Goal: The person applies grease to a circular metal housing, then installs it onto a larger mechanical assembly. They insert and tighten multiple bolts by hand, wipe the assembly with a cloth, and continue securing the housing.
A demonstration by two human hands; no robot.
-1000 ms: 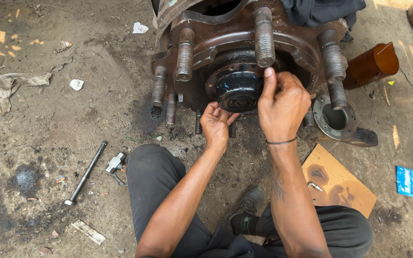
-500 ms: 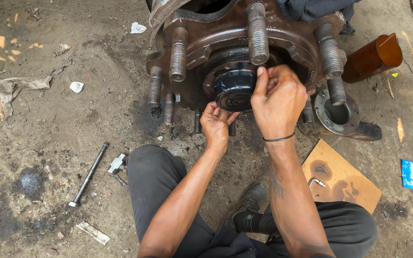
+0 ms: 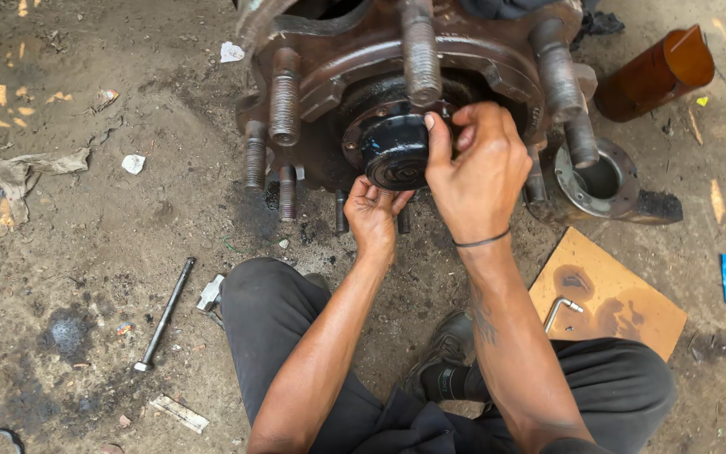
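Both hands' grip around hub cap

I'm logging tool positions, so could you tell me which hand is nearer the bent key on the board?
Right. The right hand is up-left of the bent key; the left hand lies farther left.

wheel hub cut off by top edge, black hub cap partly hidden behind right hand

Dirt floor, dark oil spots, bits of trash. Sun patches at left edge. Long metal rod lies on ground. Cardboard piece w/ stains at right. Old rag far left.
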